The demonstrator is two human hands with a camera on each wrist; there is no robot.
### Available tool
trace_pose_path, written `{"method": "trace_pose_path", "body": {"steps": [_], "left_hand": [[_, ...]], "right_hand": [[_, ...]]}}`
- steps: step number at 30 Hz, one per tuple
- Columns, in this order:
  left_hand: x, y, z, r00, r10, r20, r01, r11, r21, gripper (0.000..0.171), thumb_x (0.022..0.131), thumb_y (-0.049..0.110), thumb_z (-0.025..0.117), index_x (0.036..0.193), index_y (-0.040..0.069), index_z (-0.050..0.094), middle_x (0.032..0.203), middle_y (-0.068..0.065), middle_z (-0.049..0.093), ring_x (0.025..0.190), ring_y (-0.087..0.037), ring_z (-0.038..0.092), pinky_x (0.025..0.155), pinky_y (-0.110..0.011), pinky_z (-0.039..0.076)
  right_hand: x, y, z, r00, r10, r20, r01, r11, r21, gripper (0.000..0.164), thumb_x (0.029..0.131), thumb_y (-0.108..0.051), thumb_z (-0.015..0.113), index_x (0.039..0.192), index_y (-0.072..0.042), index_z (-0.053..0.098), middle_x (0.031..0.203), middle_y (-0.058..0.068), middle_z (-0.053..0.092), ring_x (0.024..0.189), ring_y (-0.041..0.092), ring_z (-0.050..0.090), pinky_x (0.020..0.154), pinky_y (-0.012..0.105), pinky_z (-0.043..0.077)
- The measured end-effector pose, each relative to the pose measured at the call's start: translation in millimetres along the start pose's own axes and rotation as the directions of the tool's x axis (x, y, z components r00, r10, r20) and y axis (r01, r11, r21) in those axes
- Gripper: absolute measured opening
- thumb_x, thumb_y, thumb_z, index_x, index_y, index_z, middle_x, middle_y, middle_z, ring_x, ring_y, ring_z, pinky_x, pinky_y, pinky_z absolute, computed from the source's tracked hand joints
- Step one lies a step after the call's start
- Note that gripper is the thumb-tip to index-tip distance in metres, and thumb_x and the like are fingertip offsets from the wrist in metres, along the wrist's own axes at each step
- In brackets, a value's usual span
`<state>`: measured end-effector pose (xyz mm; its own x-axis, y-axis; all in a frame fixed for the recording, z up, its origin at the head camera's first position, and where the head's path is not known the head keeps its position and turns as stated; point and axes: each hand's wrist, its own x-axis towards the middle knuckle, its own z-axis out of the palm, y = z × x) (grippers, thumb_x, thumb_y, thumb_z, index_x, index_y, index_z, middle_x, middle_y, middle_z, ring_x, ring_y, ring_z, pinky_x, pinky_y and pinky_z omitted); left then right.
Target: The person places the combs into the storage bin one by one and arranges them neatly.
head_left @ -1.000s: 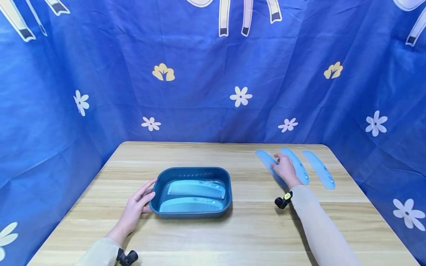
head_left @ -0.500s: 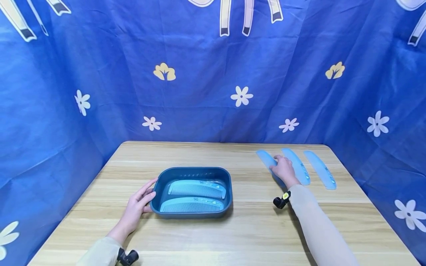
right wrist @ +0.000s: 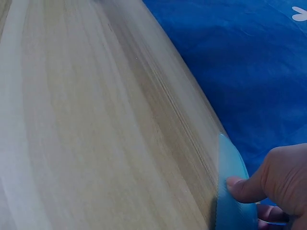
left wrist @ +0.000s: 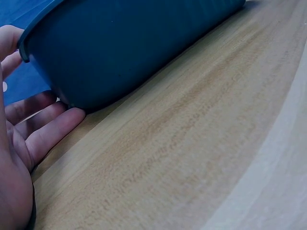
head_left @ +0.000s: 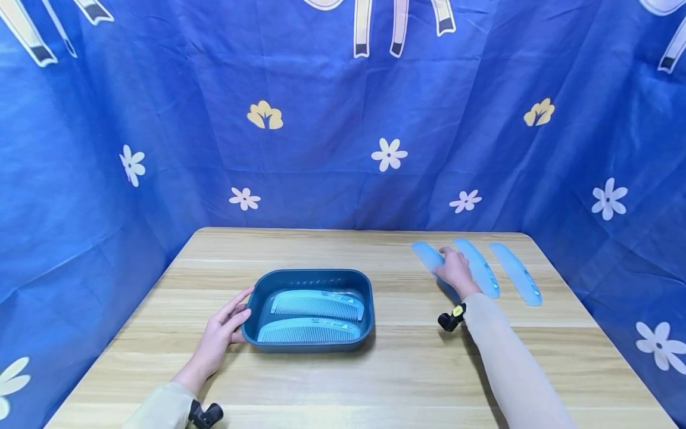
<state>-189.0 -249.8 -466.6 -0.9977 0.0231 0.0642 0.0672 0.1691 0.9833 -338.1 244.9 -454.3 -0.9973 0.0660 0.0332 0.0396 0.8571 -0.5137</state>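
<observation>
Two combs, a rear comb (head_left: 318, 304) and a front comb (head_left: 309, 331), are seen from the head view inside the tub (head_left: 308, 348), their fine teeth turned to its near wall. The tub's left end is held by the left hand (head_left: 217, 329). To the tub's right, three frosted blue combs with curved backs are spread on the pale, wood-grained table (head_left: 386, 381): the nearest comb (head_left: 427, 255), partly covered by the right hand (head_left: 455, 271), then a middle comb (head_left: 479, 266) and an outer comb (head_left: 515, 274). Behind the tub, blue cloth (head_left: 321, 179) printed with white flowers is hung.

From the left wrist, the tub's smooth outer wall and lipped rim are shown; its inside is hidden. The rim is gripped by the upper digits, while lower fingers (left wrist: 53, 130), loosely parted, are set against the base.

From the right wrist, a pinch masked in the head view is revealed: the nearest comb is held between thumb (right wrist: 247, 190) and fingers, nearly closed. Whether it touches the table cannot be told.
</observation>
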Motion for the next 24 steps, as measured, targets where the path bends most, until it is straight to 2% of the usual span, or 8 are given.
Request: {"method": "trace_pose_path", "body": {"steps": [9,15,24], "left_hand": [[-0.2,0.4,-0.1,1.000,0.016,0.022,-0.016,1.000,-0.002,0.044,0.088,0.028,0.046,0.131,0.025,0.035,0.122,-0.019,0.038,0.098,-0.021,0.049,0.062,-0.038,0.050],[-0.7,0.8,0.4,1.000,0.005,0.004,-0.005,1.000,0.004,0.043,0.088,0.029,0.046,0.130,0.027,0.036,0.122,-0.017,0.038,0.100,-0.022,0.048,0.062,-0.037,0.050],[1.1,-2.0,-0.3,1.000,0.005,0.000,-0.005,1.000,-0.019,0.043,0.088,0.028,0.047,0.130,0.027,0.037,0.121,-0.016,0.039,0.095,-0.021,0.051,0.061,-0.038,0.050]], "right_hand": [[-0.6,-4.4,0.5,1.000,-0.003,-0.004,0.003,1.000,0.018,0.061,0.072,-0.016,0.067,0.124,0.000,0.039,0.116,0.027,0.038,0.103,0.045,0.032,0.083,0.052,0.031],[-3.9,-6.6,0.9,1.000,-0.008,-0.018,0.009,0.999,0.045,0.062,0.070,-0.016,0.069,0.122,0.002,0.041,0.115,0.029,0.038,0.105,0.043,0.034,0.085,0.051,0.033],[-4.7,-6.8,2.8,1.000,-0.004,-0.030,0.008,0.993,0.114,0.056,0.072,-0.012,0.065,0.121,0.000,0.042,0.115,0.023,0.046,0.102,0.037,0.043,0.081,0.047,0.039]]}}
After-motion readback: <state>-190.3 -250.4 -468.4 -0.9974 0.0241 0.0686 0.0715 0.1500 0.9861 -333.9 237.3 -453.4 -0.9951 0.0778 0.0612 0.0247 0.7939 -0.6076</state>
